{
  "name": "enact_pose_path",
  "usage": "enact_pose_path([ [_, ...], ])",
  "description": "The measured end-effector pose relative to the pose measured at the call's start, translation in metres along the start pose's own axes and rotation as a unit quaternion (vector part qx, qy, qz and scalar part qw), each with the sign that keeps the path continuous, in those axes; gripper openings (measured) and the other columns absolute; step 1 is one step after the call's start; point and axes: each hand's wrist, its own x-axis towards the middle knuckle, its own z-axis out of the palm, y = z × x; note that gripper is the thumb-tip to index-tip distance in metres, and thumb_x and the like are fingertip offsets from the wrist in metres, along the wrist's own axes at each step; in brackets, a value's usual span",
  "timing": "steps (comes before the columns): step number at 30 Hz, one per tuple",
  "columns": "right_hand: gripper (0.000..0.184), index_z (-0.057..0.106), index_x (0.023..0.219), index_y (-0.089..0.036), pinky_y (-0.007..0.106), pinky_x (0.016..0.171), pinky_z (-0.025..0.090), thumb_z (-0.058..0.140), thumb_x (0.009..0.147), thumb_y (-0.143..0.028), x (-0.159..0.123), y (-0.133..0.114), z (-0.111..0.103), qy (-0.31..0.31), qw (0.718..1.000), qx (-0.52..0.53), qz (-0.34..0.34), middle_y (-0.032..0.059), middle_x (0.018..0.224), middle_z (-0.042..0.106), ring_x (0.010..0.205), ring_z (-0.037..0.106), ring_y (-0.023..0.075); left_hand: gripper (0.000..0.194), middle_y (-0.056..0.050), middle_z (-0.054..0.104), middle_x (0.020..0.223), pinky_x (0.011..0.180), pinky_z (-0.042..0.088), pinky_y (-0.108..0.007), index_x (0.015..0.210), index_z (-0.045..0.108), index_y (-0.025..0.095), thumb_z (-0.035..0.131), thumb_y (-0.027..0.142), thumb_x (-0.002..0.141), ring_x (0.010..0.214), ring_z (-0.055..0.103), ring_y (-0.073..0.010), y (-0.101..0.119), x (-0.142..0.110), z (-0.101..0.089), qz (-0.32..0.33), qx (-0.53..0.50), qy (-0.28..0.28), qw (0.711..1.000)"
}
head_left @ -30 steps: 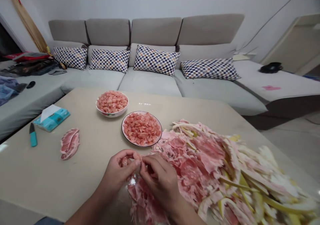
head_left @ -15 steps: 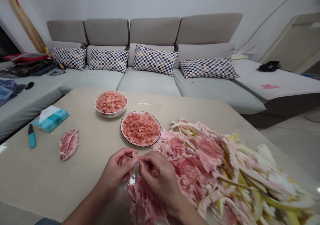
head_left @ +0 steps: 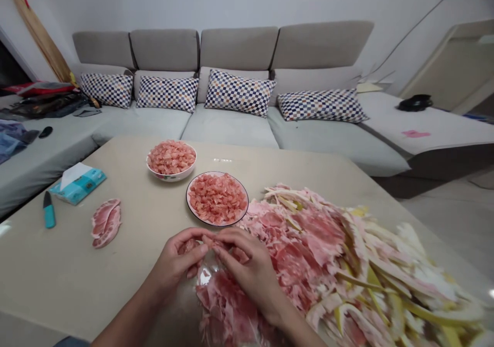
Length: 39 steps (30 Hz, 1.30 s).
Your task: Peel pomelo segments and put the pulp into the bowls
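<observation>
My left hand point(head_left: 178, 258) is closed around pink pomelo flesh point(head_left: 190, 245), partly hidden by the fingers. Fingertips of my right hand point(head_left: 247, 267) pinch a small bit of pomelo point(head_left: 210, 242) against the left fingertips. Both hands are close together above the table's near side. Just beyond them, a dark-rimmed plate point(head_left: 188, 203) bears a heap of peeled pomelo pieces point(head_left: 218, 198). Under and beside my right hand lies a big pile of pink pomelo membranes point(head_left: 297, 265) with pith and rind. A pomelo section point(head_left: 106, 223) lies by itself to the left.
A white bowl point(head_left: 173, 176) heaped with pomelo flesh stands behind the plate. At the table's left are a teal-handled knife point(head_left: 49, 213) and a tissue pack point(head_left: 79, 185). Yellow-green rind strips point(head_left: 436, 313) spread across the right side. A grey sofa point(head_left: 227, 128) with checked cushions runs behind.
My right fingers have shifted slightly and spread a little around the pomelo bit at the left fingertips. The view has moved slightly; plate, bowl and pile stay in place.
</observation>
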Motion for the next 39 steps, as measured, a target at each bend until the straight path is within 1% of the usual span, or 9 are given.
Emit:
enact_pose_path([
  [5,0.008,0.069,0.090,-0.021,0.031,0.073,0.051,0.064,0.086,-0.017,-0.004,0.000,0.001,0.015,0.998,-0.043,-0.047,0.0051,0.087,0.070,0.082,0.065,0.0186,0.032,0.005,0.050,0.065,0.040,0.024,-0.017,0.095,0.068,0.017,0.074,0.040,0.074,0.044,0.033,-0.0024,-0.003,0.001,0.000,0.001,0.022,0.038,0.999],
  [8,0.008,0.066,0.088,-0.020,0.030,0.072,0.050,0.061,0.086,-0.014,-0.007,-0.001,0.003,0.023,0.996,-0.065,-0.056,0.0055,0.086,0.068,0.081,0.064,0.0185,0.031,0.003,0.052,0.067,0.041,0.023,-0.017,0.094,0.069,0.016,0.074,0.040,0.074,0.045,0.034,-0.0026,-0.004,0.001,0.001,0.011,0.034,0.072,0.997],
  [13,0.007,0.063,0.084,-0.019,0.027,0.068,0.047,0.059,0.085,-0.013,-0.009,-0.003,0.006,0.043,0.995,-0.078,-0.048,0.0038,0.080,0.067,0.073,0.061,0.0164,0.028,0.001,0.058,0.073,0.042,0.023,-0.017,0.094,0.070,0.016,0.073,0.037,0.076,0.046,0.033,-0.0016,-0.006,-0.001,0.006,0.017,0.018,0.092,0.995],
  [20,0.010,0.062,0.075,-0.018,0.026,0.064,0.043,0.057,0.084,-0.017,-0.009,-0.009,0.009,0.022,0.998,-0.053,0.034,0.0021,0.072,0.065,0.066,0.059,0.0154,0.026,0.003,0.053,0.065,0.040,0.023,-0.014,0.091,0.069,0.014,0.074,0.035,0.077,0.045,0.031,-0.0010,-0.011,-0.001,0.009,-0.019,-0.061,0.101,0.993],
  [24,0.016,0.063,0.071,-0.018,0.023,0.056,0.042,0.059,0.085,-0.026,-0.008,-0.016,0.004,0.001,0.992,0.012,0.123,0.0010,0.066,0.062,0.060,0.055,0.0139,0.025,0.000,0.057,0.078,0.038,0.026,-0.011,0.094,0.068,0.014,0.076,0.029,0.076,0.053,0.040,-0.0023,-0.007,0.004,-0.003,0.013,-0.099,0.166,0.981],
  [25,0.017,0.064,0.072,-0.018,0.023,0.056,0.042,0.060,0.085,-0.029,-0.007,-0.016,0.002,0.001,0.989,0.036,0.145,0.0011,0.066,0.062,0.060,0.055,0.0138,0.025,-0.001,0.058,0.084,0.038,0.027,-0.010,0.095,0.068,0.014,0.076,0.028,0.076,0.056,0.043,-0.0029,-0.005,0.006,-0.006,0.016,-0.120,0.168,0.978],
  [28,0.019,0.067,0.079,-0.018,0.022,0.055,0.044,0.064,0.083,-0.036,-0.004,-0.013,-0.002,0.016,0.976,0.100,0.193,0.0019,0.072,0.064,0.061,0.056,0.0137,0.027,-0.003,0.058,0.094,0.037,0.029,-0.009,0.100,0.068,0.014,0.075,0.025,0.076,0.062,0.050,-0.0043,0.001,0.007,-0.010,-0.024,-0.200,0.121,0.972],
  [32,0.019,0.070,0.086,-0.019,0.022,0.060,0.047,0.067,0.082,-0.038,-0.002,-0.004,-0.001,0.024,0.969,0.133,0.207,0.0036,0.081,0.069,0.070,0.060,0.0155,0.025,-0.002,0.056,0.092,0.036,0.030,-0.009,0.100,0.068,0.014,0.075,0.021,0.077,0.061,0.051,-0.0037,0.003,0.006,-0.007,-0.066,-0.261,0.067,0.961],
  [39,0.022,0.073,0.091,-0.020,0.024,0.061,0.050,0.067,0.082,-0.039,-0.003,0.001,0.003,0.014,0.969,0.126,0.213,0.0049,0.084,0.072,0.071,0.064,0.0173,0.024,-0.001,0.057,0.093,0.037,0.030,-0.009,0.099,0.068,0.015,0.075,0.023,0.077,0.061,0.052,-0.0031,0.004,0.005,-0.007,-0.061,-0.246,0.064,0.965],
])
